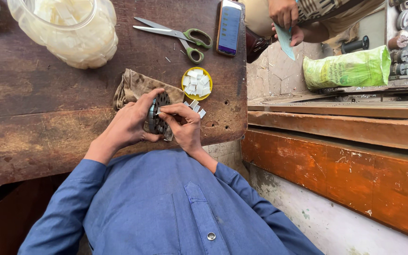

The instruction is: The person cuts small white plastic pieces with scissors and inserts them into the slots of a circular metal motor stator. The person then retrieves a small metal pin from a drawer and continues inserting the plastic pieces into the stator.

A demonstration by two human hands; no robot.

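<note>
Slotted metal core held upright over the bench edge, white slips going into its slots.

Left hand clenched round the core's rim, just in front of a crumpled brown cloth; right hand pinching a small white slip at the slots. Likely to slide off toward the lap if the left grip loosens, being so close to the edge; slip apt to buckle or tear if pushed in crooked. Loose slips beside the right hand, easily brushed to the floor. Yellow lid heaped with white slips just behind. Clear plastic jar of white pieces at far left. Green-handled scissors and a phone further back. Green printed bag lying on the floor at right, near another person's hands holding a pale card.
</note>
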